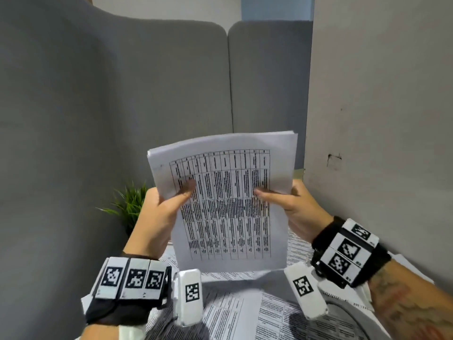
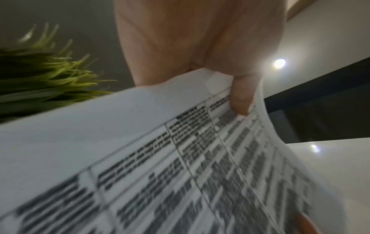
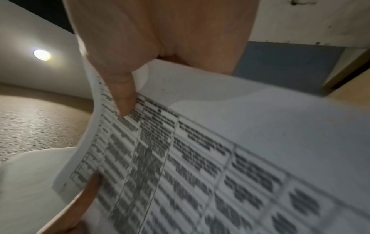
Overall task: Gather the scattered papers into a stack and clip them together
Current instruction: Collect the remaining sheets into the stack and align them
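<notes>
Holding stack of papers (image 1: 225, 204) upright above table (image 1: 220, 283), long axis near vertical, printed table facing person. Left hand (image 1: 161, 212) grips left edge, thumb on front sheet, other fingers hidden behind. Right hand (image 1: 294, 207) mirrors it on right edge, thumb pinching front. Both equally near; stack lies between them. Bottom edge hangs just above loose printed sheets (image 1: 282, 315) on table. Top corners slightly fanned, edges not yet flush. Sheets white, thin, bowing between thumbs. No clip visible. Likely next: tapping bottom edge square.
</notes>
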{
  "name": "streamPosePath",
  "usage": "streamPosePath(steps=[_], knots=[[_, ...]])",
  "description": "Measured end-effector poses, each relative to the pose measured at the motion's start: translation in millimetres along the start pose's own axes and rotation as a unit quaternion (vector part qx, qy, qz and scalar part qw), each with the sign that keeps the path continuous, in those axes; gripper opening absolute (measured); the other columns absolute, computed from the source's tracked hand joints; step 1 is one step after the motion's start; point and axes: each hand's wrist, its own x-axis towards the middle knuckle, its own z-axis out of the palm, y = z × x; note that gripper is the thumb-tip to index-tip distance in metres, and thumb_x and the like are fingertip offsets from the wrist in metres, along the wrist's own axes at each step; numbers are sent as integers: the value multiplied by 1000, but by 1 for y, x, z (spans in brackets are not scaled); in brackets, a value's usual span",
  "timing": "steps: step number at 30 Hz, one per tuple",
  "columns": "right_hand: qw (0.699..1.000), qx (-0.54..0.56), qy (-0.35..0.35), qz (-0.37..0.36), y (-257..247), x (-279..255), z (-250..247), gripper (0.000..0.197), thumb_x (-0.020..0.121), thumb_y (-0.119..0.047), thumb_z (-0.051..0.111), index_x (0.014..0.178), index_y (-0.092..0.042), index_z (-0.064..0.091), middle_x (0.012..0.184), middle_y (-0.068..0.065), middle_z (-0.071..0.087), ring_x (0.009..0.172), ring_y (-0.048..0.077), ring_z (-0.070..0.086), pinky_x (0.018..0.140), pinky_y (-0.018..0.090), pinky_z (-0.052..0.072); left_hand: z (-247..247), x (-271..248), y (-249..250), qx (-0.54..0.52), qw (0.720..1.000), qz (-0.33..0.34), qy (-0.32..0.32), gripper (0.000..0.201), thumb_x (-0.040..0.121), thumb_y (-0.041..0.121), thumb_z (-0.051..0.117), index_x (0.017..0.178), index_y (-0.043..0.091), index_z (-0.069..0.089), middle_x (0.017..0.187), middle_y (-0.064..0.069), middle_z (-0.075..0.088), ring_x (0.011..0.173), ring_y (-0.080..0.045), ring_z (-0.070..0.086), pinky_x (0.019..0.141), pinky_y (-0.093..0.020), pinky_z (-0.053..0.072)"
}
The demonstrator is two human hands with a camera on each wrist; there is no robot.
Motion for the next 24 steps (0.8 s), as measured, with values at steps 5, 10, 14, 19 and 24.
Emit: streamPosePath(steps=[5, 10, 14, 19, 24], knots=[[996, -10, -24, 81, 22, -7, -8, 49, 75, -15, 72, 123, -14, 63, 123, 4, 70, 118, 19, 64, 108, 42, 44, -10, -4, -21, 21, 994, -95, -53, 50, 74, 24, 82, 119, 13, 62, 114, -7, 72, 114, -28, 65, 99, -47, 49], [998, 10, 23, 53, -3, 9, -9, 54, 73, -17, 72, 122, 2, 61, 124, 10, 69, 108, 12, 69, 100, 31, 50, -9, -4, -17, 57, 990, -92, -93, 51, 76, 26, 82, 113, -4, 62, 109, -26, 68, 108, -42, 63, 99, -54, 48], [993, 49, 66, 82, -24, 36, -7, 81, 64, -35, 83, 127, 4, 49, 119, 14, 69, 109, 21, 68, 98, 33, 51, -13, 1, -3, 111, 993, -26, -24, 30, 83, 14, 73, 106, -4, 65, 100, -24, 70, 98, -41, 66, 91, -54, 54], [974, -74, 1, 216, 1, 32, 1, 65, 91, -68, 40, 111, -11, 64, 84, 7, 64, 68, 19, 62, 61, 30, 47, -45, 6, 7, 107, 977, 17, 185, 40, 82, 29, 75, 92, -8, 62, 80, -6, 69, 73, -21, 64, 87, -44, 55], [751, -513, -304, 283, 46, 4, 19, 82, 70, -72, 71, 132, -22, 50, 123, 0, 62, 105, 19, 62, 92, 37, 53, -49, 2, 10, 101, 960, 26, 260, 30, 88, 26, 70, 67, 15, 52, 73, 2, 60, 70, -13, 60, 66, -16, 48]])
